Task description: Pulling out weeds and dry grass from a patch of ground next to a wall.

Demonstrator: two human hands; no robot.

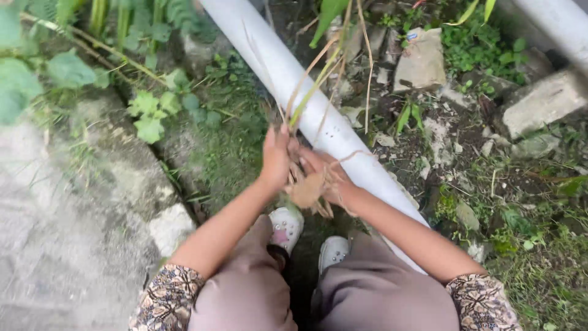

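Head view, looking down on a crouching person whose two bare hands meet over a bundle of dry, tan grass stalks and withered leaves (pixel 309 184). The left hand (pixel 275 158) lies against the near side of the bundle with fingers extended upward and partly apart; whether it truly clasps the stalks cannot be told. The right hand (pixel 327 178) is curled round the lower, crumpled mass of brown leaf, fingers closed on it. The bundle sits between the hands, just above the two white shoes (pixel 286 227) and against the long white plastic pipe (pixel 288 79) that runs diagonally from the upper middle to the lower right. Long stems, some green, rise from the hands across the pipe toward the top edge. By appearance the material is very light, brittle and limp at the leaf ends, stiffer along the stalks; it would likely crumble if squeezed hard and is best taken low, where the stalks gather. Open room is limited: the pipe bounds the right, a grey concrete slab (pixel 67 233) with a broken edge lies to the left, and the narrow mossy strip between them holds the feet. Broad-leaved green weeds (pixel 150 113) crowd the upper left; grey stone rubble (pixel 539 101) lies beyond the pipe.
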